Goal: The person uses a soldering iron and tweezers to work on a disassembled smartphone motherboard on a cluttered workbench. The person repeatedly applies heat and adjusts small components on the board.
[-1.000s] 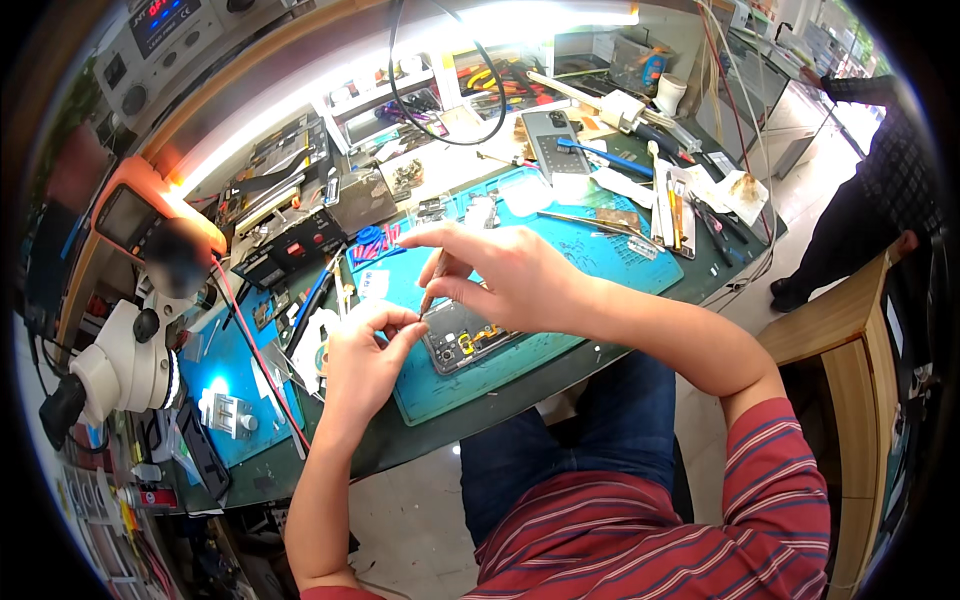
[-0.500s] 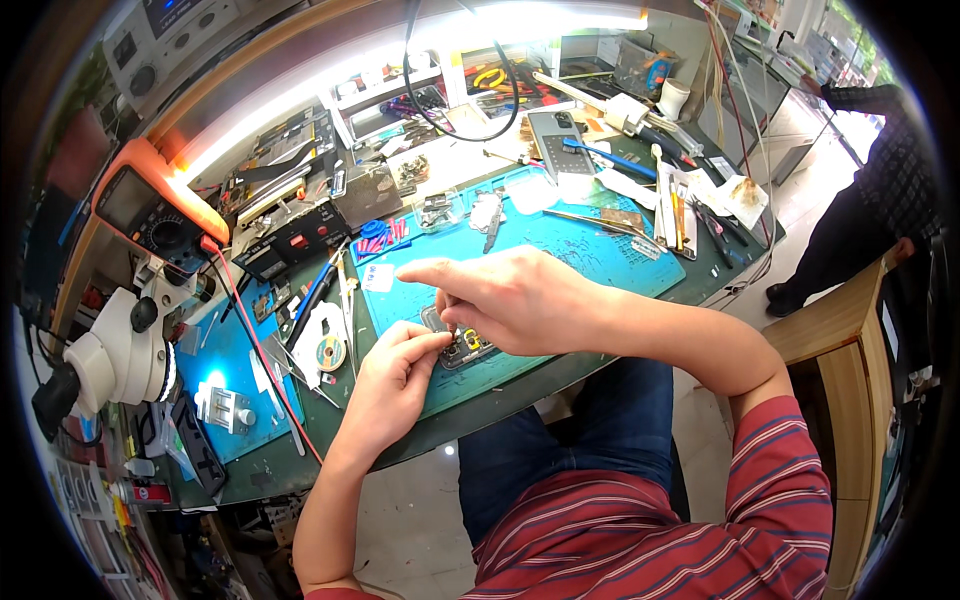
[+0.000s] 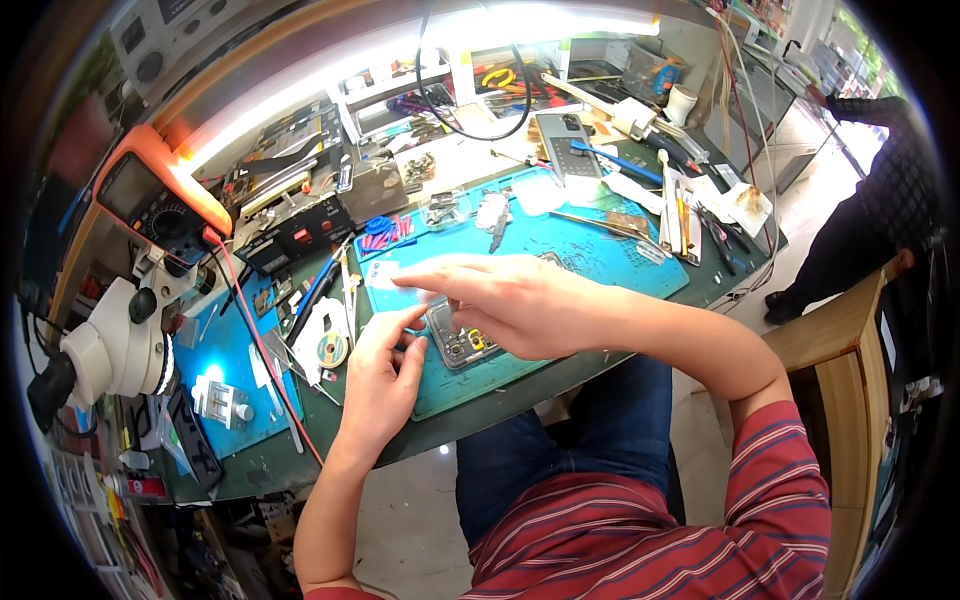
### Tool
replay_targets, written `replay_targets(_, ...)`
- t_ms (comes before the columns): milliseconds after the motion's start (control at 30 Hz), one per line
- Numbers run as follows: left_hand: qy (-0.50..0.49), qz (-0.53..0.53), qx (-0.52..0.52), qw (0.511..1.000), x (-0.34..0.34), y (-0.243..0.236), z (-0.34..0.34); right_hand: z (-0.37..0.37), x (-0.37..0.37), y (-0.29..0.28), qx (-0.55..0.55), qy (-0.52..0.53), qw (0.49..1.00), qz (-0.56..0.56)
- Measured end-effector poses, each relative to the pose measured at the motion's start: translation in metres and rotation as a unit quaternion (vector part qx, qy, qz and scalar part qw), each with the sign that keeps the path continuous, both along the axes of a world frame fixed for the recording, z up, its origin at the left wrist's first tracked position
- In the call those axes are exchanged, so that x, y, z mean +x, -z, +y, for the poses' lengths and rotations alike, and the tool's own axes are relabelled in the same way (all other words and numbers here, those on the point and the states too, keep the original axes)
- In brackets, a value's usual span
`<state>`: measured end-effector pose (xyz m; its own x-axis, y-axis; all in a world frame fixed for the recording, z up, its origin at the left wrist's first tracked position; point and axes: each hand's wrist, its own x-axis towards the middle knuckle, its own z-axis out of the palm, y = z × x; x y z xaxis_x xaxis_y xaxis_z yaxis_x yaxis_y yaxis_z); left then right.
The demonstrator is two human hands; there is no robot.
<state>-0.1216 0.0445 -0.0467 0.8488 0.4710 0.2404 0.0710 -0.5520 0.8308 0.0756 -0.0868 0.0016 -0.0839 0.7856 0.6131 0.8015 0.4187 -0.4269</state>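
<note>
An opened phone (image 3: 455,350) lies on the blue work mat near the bench's front edge, its inside parts and a yellow patch showing. Just left of it is my left hand (image 3: 380,378), its thumb and index finger apart with nothing visible between them. Over the phone's upper right part hovers my right hand (image 3: 515,305), covering some of it. That hand's index finger stretches out to the left; the fingertips beneath are smeared by motion, and whether they hold anything is hidden.
At the left stand an orange multimeter (image 3: 160,200) and a white microscope (image 3: 110,335). A solder spool (image 3: 331,348) lies beside the mat (image 3: 590,270). A grey phone back (image 3: 568,145), tweezers (image 3: 600,225) and several hand tools fill the far right. Another person (image 3: 880,190) stands at the right.
My left hand has drawn back left from the phone, its fingers parting. My right hand's fingertips have lifted off the phone, showing more of it.
</note>
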Motion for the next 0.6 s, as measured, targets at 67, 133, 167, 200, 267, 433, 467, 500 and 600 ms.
replay_targets(67, -0.026, -0.002, -0.019, 0.999, 0.000, 0.003, -0.002, -0.005, 0.001, -0.006, -0.086, 0.058, 0.993, -0.057)
replay_targets(133, -0.036, 0.001, -0.030, 0.999, 0.000, 0.004, -0.003, -0.008, 0.003, -0.009, -0.128, 0.100, 0.981, -0.104)
replay_targets(167, -0.033, 0.005, -0.033, 0.999, 0.000, 0.005, -0.002, -0.003, 0.001, -0.002, -0.062, 0.089, 0.992, -0.067)
replay_targets(200, -0.029, 0.009, -0.035, 0.999, 0.000, 0.005, -0.002, 0.005, -0.003, 0.007, 0.003, 0.078, 0.997, -0.029)
replay_targets(267, -0.029, 0.005, -0.032, 0.999, 0.003, 0.006, -0.003, 0.005, -0.002, 0.012, 0.029, 0.068, 0.997, -0.009)
replay_targets(433, -0.033, 0.009, -0.026, 0.999, 0.001, 0.004, -0.002, -0.001, -0.003, 0.000, -0.039, 0.095, 0.992, -0.074)
replay_targets(467, -0.029, 0.000, -0.029, 0.999, 0.002, 0.004, -0.002, 0.000, -0.002, 0.002, -0.062, 0.063, 0.996, -0.030)
replay_targets(500, -0.026, -0.007, -0.032, 0.999, 0.002, 0.005, -0.001, 0.003, 0.000, 0.004, -0.085, 0.031, 0.996, 0.015)
replay_targets(600, -0.028, 0.011, -0.018, 0.999, 0.001, 0.003, -0.002, -0.002, -0.002, -0.007, -0.145, 0.070, 0.985, -0.059)
